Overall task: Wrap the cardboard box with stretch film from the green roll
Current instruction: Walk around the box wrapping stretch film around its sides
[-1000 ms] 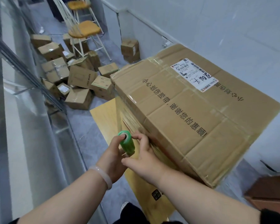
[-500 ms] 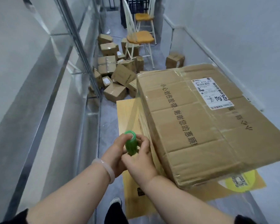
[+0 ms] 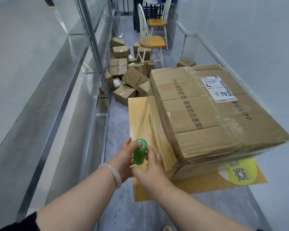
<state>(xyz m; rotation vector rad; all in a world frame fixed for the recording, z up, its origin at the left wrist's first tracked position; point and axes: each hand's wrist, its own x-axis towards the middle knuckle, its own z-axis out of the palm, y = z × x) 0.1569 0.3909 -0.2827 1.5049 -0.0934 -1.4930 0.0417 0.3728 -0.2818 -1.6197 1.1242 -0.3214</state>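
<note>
A large cardboard box (image 3: 205, 114) with a white shipping label lies on a flat sheet of cardboard (image 3: 138, 117) on the floor. Layers of clear film cover its near side. The green roll (image 3: 139, 153) stands upright just off the box's near left corner. My left hand (image 3: 123, 160) grips the roll from the left, and my right hand (image 3: 150, 169) grips it from the right and below. A strip of clear stretch film (image 3: 144, 115) runs taut from the roll up to the box's far left corner.
A glass and metal partition (image 3: 60, 100) lines the left of the narrow corridor, a white wall (image 3: 250, 39) the right. Several small cardboard boxes (image 3: 123, 77) lie heaped on the floor beyond the big box, beside two wooden chairs (image 3: 151, 42).
The view has swung round the box's corner and now looks down the corridor. Both hands have kept hold of the green roll, and the film strip from it to the box has lengthened.
</note>
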